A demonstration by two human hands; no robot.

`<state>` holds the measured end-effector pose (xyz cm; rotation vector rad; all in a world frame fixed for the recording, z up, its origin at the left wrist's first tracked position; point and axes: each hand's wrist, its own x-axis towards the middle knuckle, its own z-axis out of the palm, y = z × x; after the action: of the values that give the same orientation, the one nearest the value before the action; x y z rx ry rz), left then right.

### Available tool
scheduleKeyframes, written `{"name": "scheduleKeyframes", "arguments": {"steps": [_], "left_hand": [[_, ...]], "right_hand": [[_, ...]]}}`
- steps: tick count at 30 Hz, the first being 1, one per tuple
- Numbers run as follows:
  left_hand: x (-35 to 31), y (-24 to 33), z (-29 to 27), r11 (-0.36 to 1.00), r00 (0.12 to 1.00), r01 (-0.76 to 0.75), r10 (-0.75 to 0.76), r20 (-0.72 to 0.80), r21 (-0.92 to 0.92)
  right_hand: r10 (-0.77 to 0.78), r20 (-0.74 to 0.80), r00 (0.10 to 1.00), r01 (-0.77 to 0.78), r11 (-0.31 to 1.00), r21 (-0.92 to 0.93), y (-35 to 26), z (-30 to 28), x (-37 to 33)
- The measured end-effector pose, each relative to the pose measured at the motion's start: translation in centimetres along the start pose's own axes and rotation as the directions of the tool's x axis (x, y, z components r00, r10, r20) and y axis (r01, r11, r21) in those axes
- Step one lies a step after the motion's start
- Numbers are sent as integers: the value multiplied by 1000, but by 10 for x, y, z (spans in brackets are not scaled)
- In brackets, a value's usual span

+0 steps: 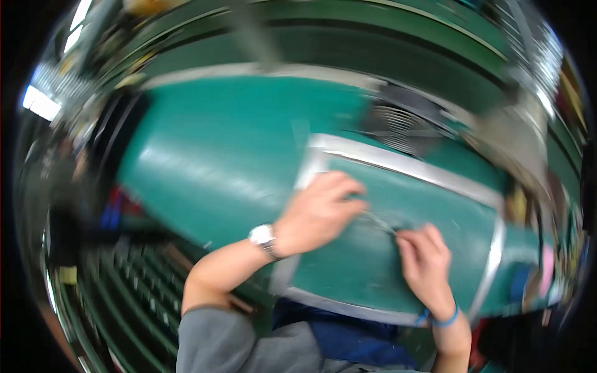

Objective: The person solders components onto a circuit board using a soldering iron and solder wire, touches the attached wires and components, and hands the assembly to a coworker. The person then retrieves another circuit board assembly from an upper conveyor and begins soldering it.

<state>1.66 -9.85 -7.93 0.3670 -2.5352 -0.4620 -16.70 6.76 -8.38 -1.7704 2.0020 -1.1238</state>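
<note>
A thin, pale strand (380, 222), cord-like or wire-like and blurred, stretches between my two hands above the green work surface. My left hand (324, 208), with a watch on its wrist, is closed in a pinch at the strand's left end. Lower and to the right, my right hand (426, 258) pinches the other end between thumb and fingers; a blue band circles that wrist. Beneath both hands lies a green panel (354, 267) edged with a silver-grey strip. My fingertips hide the strand's ends, and its exact kind cannot be made out.
A dark round fan-like device with a coiled grille (401, 127) stands behind the panel. To the right hangs a beige, shade-like shape (513, 140). A blue roll (521, 283) sits at the right edge. Green slats (134, 304) run below the bench at left.
</note>
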Motion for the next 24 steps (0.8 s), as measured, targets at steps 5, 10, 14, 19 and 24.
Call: {"name": "scheduleKeyframes", "arguments": {"steps": [5, 10, 14, 19, 24], "left_hand": [[19, 14, 10, 993, 993, 108, -111, 47, 53], [12, 28, 12, 992, 989, 120, -124, 86, 51], [11, 29, 23, 992, 982, 128, -130, 137, 21], [11, 29, 19, 993, 984, 116, -120, 135, 32], [10, 26, 15, 992, 985, 120, -123, 117, 34]], "right_hand": [[-4, -39, 999, 5, 1000, 23, 31, 5, -5], [-42, -87, 995, 50, 995, 87, 32, 9, -15], [-30, -104, 994, 40, 995, 89, 33, 3, -27], [11, -42, 999, -5, 991, 132, 27, 1, -22], [-52, -100, 994, 59, 996, 71, 30, 8, -19]]}}
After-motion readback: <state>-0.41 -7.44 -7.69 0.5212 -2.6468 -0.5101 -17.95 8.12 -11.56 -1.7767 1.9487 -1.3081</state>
